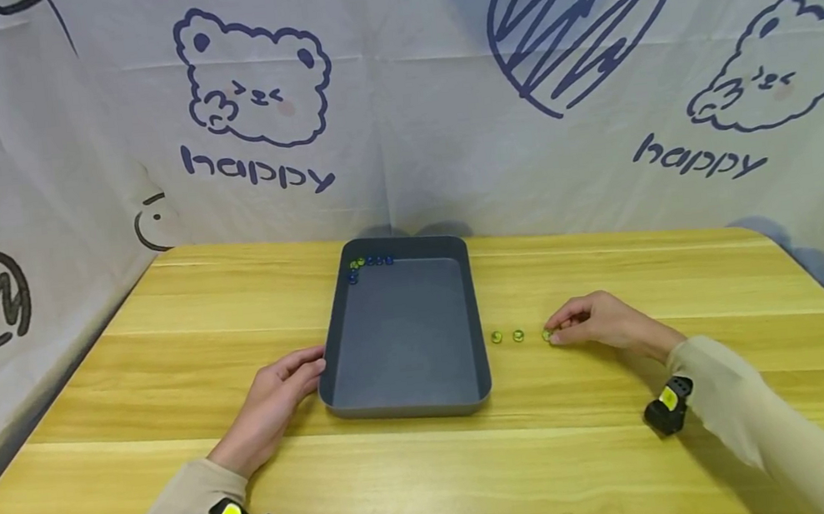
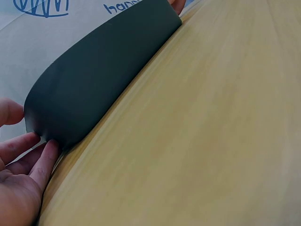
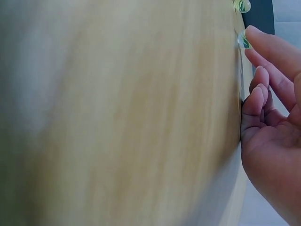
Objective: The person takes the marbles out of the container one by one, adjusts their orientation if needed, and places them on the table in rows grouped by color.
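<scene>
A dark grey rectangular tray [image 1: 408,333] sits on the wooden table. My left hand [image 1: 276,401] touches its near left side, fingertips against the outer wall, as the tray wall [image 2: 89,84] in the left wrist view also shows. To the right of the tray, my right hand [image 1: 603,325] pinches a clear yellow-green marble [image 1: 547,334] between thumb and forefinger, close over the table. In the right wrist view, this marble [image 3: 244,40] shows between the two fingertips. Two similar marbles, one nearer the tray [image 1: 497,337] and one nearer the hand [image 1: 518,335], lie in a row with it.
In the tray's far left corner sit two yellow-green marbles [image 1: 357,263] and several blue marbles [image 1: 379,260], along the back and left walls. A white cloth [image 1: 413,123] with bear and heart drawings hangs behind the table [image 1: 436,489]. Each wrist wears a small black camera.
</scene>
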A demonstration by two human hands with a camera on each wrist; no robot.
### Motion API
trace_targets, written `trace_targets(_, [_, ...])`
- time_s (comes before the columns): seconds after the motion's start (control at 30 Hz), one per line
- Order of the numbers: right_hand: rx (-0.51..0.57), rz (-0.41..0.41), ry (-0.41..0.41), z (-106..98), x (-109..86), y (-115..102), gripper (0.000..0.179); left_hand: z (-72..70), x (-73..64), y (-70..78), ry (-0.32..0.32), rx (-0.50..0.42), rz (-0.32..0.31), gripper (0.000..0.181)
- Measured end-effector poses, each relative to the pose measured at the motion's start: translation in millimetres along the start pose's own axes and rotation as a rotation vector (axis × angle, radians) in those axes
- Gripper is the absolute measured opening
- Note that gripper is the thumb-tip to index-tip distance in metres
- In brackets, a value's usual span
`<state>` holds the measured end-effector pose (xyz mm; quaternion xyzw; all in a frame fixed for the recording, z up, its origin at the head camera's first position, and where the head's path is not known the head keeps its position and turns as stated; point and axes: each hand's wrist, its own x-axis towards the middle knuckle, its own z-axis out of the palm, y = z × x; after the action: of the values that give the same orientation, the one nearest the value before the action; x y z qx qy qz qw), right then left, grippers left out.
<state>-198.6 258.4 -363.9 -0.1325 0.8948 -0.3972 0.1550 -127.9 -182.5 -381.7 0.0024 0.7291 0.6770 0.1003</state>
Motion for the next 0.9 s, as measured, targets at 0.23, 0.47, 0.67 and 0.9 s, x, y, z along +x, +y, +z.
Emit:
trace_targets(0.23, [0.007,0.005,-0.008,-1.3,-0.6,-1.8,0.035,-0.6,0.0,-0.4,0.004,-0.012,0.008,0.046])
trace_targets(0.47, [0.023,0.029,-0.006,-3.9,-1.7,1.8,0.038,0.3,-0.2,0.7,-0.001,-0.015,0.016,0.047])
trace_targets(0.67, [0.04,0.032,-0.008,-4.2,-2.7,3.7,0.041,0.3,-0.5,0.7,0.002,-0.016,0.008,0.047])
trace_targets(0.9, [0.161,0.029,-0.02,-8.5,-0.4,6.1,0.04,-0.7,0.4,-0.7,0.001,-0.016,0.0,0.047])
